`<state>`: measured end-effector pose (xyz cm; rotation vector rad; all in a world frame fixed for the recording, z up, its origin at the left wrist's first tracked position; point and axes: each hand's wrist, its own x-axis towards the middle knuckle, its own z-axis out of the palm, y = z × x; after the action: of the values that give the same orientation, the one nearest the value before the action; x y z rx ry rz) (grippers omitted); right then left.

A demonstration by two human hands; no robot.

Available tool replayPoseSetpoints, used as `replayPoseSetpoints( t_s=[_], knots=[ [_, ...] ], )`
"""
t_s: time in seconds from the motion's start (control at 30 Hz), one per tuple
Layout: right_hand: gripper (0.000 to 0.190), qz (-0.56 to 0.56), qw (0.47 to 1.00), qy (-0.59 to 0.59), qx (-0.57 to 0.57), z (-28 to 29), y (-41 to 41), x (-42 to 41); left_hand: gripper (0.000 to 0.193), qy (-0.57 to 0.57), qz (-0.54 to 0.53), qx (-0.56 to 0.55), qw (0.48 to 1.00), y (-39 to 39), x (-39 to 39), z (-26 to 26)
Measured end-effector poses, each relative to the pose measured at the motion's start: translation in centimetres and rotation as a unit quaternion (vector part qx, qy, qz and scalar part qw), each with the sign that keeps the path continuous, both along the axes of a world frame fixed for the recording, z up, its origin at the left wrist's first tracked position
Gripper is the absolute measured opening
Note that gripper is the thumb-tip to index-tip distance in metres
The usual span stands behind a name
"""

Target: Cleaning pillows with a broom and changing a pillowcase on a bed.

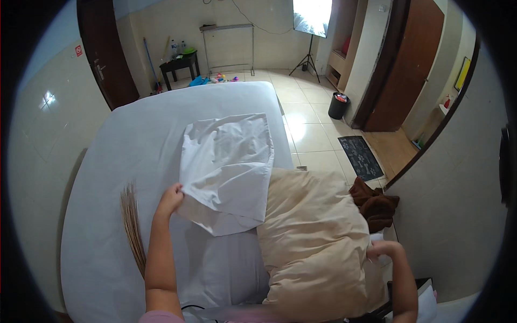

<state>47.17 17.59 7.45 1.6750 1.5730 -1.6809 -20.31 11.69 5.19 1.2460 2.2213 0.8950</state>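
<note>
On a bed with a white fitted sheet (133, 125) lies a white pillowcase (228, 161), spread out and creased. My left hand (173, 198) pinches the pillowcase at its near left edge. A beige pillow (315, 238), wrinkled, lies to the right, its upper left part touching the pillowcase. At the pillow's right edge, my right hand (379, 249) grips the beige fabric. A bundle of thin sticks, a lidi broom (132, 222), rests on the sheet left of my left forearm.
Brown cloth (373, 204) lies on the floor beyond the pillow, near a dark patterned mat (360, 157). Farther off stand a black bin (338, 106), a lamp tripod (309, 56), a metal rack (228, 27) and a small black table (179, 64). Toys are scattered past the bed's far edge.
</note>
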Motion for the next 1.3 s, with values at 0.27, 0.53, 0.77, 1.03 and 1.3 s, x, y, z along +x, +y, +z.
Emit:
replayPoseSetpoints(
  t_s=[0.27,0.53,0.77,1.03,1.3],
  knots=[
    [0.108,-0.181,0.967,0.039,0.173,-12.2,6.9,-14.8,0.072,0.351,0.012,-0.221,0.91,-2.8,6.1,-6.2],
    [0.064,-0.215,0.922,0.019,0.322,-14.6,4.9,-16.6,0.055,0.291,-0.05,-0.1,0.95,0.3,6.7,-9.6],
    [0.037,-0.279,0.901,0.26,0.208,-0.5,2.9,-8.0,0.021,-0.05,-0.079,0.128,0.987,2.6,5.8,-5.7],
    [0.049,-0.168,0.93,0.291,0.146,12.0,0.4,-6.6,0.025,-0.155,-0.192,-0.1,0.964,3.2,4.7,1.7],
    [0.047,0.132,0.972,0.169,0.098,5.6,-4.8,-18.1,0.075,-0.026,-0.1,-0.073,0.992,5.9,5.9,4.7]
  ],
)
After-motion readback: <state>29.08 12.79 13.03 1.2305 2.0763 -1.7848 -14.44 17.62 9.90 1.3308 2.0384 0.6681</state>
